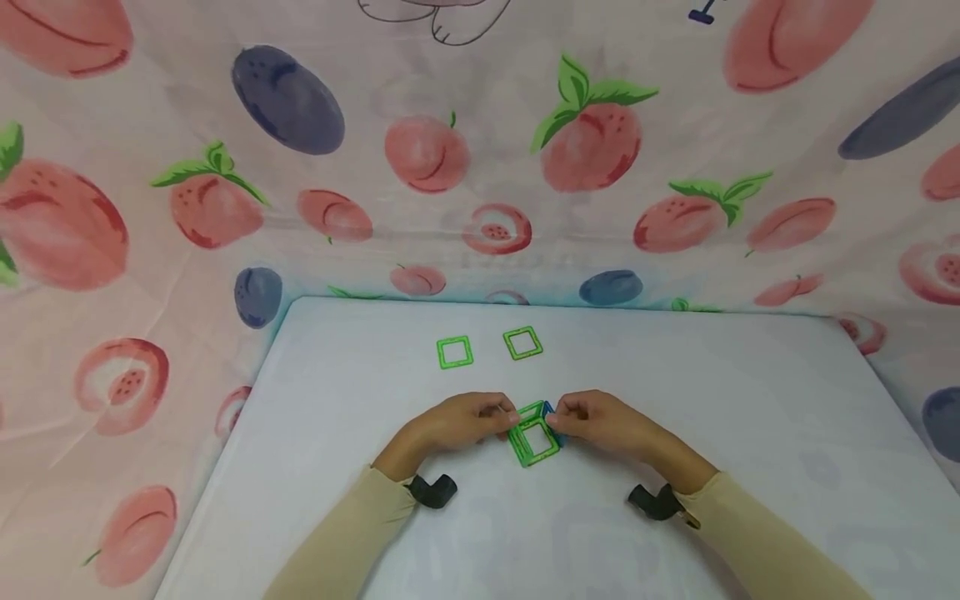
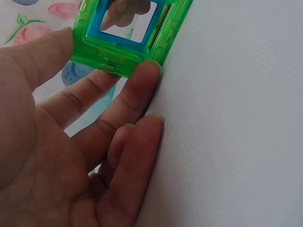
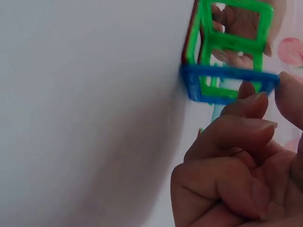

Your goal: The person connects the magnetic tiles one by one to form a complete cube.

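A small box built of green square magnetic tiles (image 1: 542, 457) stands on the white table, with a blue square magnetic tile (image 3: 227, 73) on its right side. From the left, my left hand (image 1: 465, 419) pinches a green side of the box; in the left wrist view the thumb and fingertips lie against the green tile frame (image 2: 106, 57). On the opposite side my right hand (image 1: 603, 421) holds the blue tile between thumb and fingers, its other fingers curled. The tiles are open frames, so fingers show through them. Fingertips hide parts of the box's upper corners.
Two loose green square tiles lie flat farther back on the white table (image 1: 337, 358), a left one (image 1: 455, 364) and a right one (image 1: 528, 356). Behind the table hangs a fruit-patterned cloth (image 1: 360, 175). A black wrist mount (image 1: 433, 492) sits on each forearm.
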`<action>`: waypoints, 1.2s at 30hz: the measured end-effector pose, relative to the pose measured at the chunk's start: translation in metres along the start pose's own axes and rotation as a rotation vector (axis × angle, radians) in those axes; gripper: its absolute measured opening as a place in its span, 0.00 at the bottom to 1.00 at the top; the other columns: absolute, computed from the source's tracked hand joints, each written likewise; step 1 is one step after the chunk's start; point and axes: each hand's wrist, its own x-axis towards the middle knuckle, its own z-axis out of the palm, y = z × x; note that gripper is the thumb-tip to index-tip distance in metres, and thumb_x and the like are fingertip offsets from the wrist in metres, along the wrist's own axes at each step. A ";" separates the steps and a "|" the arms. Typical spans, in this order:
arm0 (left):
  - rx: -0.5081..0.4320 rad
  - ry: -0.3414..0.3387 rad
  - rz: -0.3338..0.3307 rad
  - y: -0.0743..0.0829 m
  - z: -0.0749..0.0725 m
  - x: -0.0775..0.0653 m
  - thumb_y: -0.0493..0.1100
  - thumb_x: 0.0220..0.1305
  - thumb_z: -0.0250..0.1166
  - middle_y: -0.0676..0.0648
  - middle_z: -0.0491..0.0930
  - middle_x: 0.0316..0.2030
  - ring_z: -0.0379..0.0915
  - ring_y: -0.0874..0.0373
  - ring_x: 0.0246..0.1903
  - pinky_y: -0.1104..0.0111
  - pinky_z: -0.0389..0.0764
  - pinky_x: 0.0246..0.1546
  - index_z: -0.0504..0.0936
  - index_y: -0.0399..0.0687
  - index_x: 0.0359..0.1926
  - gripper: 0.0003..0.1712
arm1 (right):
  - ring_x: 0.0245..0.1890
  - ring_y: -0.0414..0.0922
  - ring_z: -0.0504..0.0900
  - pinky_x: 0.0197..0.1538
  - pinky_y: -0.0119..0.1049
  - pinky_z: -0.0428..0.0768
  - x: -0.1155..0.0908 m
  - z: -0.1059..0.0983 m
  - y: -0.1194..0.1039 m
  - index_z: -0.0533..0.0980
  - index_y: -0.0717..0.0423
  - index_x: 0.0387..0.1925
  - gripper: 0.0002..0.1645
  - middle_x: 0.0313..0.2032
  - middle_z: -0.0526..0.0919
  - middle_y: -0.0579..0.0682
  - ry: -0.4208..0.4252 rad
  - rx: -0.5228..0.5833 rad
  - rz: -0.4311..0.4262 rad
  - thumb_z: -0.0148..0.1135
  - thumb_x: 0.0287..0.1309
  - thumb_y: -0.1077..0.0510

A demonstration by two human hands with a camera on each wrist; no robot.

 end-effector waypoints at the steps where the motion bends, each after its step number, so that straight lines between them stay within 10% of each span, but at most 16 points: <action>1: -0.005 -0.002 0.000 -0.001 0.000 0.000 0.62 0.75 0.56 0.55 0.85 0.36 0.76 0.60 0.34 0.65 0.76 0.42 0.82 0.63 0.47 0.14 | 0.31 0.43 0.70 0.34 0.35 0.67 0.001 -0.002 0.000 0.79 0.54 0.34 0.22 0.26 0.72 0.45 0.023 -0.027 0.006 0.60 0.70 0.40; 13: -0.019 0.005 -0.004 -0.006 -0.002 -0.002 0.61 0.75 0.57 0.55 0.86 0.37 0.77 0.60 0.35 0.65 0.77 0.42 0.83 0.65 0.46 0.13 | 0.36 0.45 0.78 0.41 0.40 0.76 0.090 -0.043 0.001 0.78 0.46 0.62 0.24 0.41 0.83 0.53 0.279 -0.271 -0.030 0.61 0.71 0.42; 19: -0.032 0.000 0.003 -0.009 0.000 0.000 0.62 0.74 0.58 0.57 0.86 0.37 0.78 0.61 0.37 0.65 0.78 0.43 0.83 0.66 0.46 0.13 | 0.32 0.44 0.73 0.37 0.39 0.72 0.117 -0.039 -0.006 0.82 0.49 0.46 0.16 0.31 0.79 0.48 0.220 -0.452 -0.054 0.71 0.63 0.45; 26: 0.023 0.004 0.043 -0.007 0.000 0.004 0.63 0.75 0.56 0.59 0.85 0.36 0.76 0.63 0.34 0.67 0.76 0.42 0.82 0.67 0.44 0.13 | 0.25 0.43 0.72 0.29 0.37 0.68 0.084 -0.043 -0.019 0.77 0.52 0.25 0.18 0.22 0.74 0.46 0.122 -0.676 0.160 0.66 0.66 0.46; 30: 0.036 -0.026 0.043 -0.005 -0.002 0.001 0.63 0.74 0.58 0.59 0.86 0.35 0.74 0.63 0.35 0.68 0.72 0.41 0.83 0.62 0.38 0.16 | 0.22 0.42 0.66 0.29 0.37 0.65 0.049 -0.044 -0.005 0.70 0.52 0.20 0.23 0.20 0.67 0.45 0.064 -0.530 0.167 0.61 0.70 0.47; 36: 0.073 -0.096 0.074 -0.003 -0.005 -0.005 0.62 0.71 0.62 0.61 0.89 0.32 0.72 0.66 0.35 0.70 0.67 0.38 0.86 0.57 0.32 0.19 | 0.25 0.42 0.66 0.29 0.34 0.65 -0.003 -0.030 0.011 0.71 0.60 0.32 0.20 0.24 0.67 0.47 -0.020 0.153 0.188 0.51 0.78 0.49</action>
